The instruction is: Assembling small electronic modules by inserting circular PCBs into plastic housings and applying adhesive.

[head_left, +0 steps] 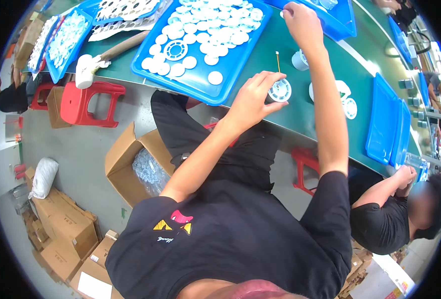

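My left hand (253, 102) is closed around the side of a small round white part (280, 91) with a slotted top, at the near edge of the green table. A thin yellowish stick with a pale tip (277, 59) rises just beyond it. My right hand (303, 25) reaches far across the table, fingers pinched together beside a blue bin (344, 25); a small white spot shows at the fingertips, too small to name. Under the right forearm stands a pale blue-white cylinder (299, 60), and more white round parts (349, 108) lie right of that arm.
A large blue tray (215, 94) of white discs lies left of my hands, with a wooden-handled mallet (123, 46) beside it. Blue lids (382, 114) are at the right, near a seated co-worker (387, 214). Red stools (88, 102) and an open carton (123, 162) stand below.
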`<state>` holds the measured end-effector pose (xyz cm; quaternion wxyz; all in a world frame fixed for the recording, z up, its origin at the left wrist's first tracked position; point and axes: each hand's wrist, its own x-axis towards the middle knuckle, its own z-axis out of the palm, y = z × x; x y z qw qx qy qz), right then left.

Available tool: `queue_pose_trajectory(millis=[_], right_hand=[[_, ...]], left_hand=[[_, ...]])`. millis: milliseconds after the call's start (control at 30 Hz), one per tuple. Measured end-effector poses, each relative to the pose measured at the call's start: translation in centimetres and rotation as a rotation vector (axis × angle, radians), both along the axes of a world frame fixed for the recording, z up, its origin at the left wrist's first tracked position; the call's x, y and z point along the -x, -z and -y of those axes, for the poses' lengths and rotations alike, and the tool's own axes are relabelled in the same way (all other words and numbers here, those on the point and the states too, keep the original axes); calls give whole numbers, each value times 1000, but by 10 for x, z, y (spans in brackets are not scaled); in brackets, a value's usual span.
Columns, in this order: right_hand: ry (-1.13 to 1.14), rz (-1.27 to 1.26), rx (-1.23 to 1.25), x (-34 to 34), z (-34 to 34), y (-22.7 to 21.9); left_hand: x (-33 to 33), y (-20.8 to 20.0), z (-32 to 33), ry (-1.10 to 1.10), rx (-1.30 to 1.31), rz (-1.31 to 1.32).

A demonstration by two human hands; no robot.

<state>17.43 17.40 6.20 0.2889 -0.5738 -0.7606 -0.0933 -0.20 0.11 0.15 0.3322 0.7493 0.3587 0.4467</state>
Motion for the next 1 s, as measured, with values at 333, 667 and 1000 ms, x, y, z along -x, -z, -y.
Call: queue_pose_trajectory(millis=[333,667,1000], right_hand=[[111,400,361,2,-56,31],[-230,-657,823,-19,150,-24],[-52,-1042,669,2,196,0]], left_hand=[[-3,7,-3,-21,38,-104],[-4,13,-3,-53,-13,-58],[-11,15,-2,-52,-14,-35]])
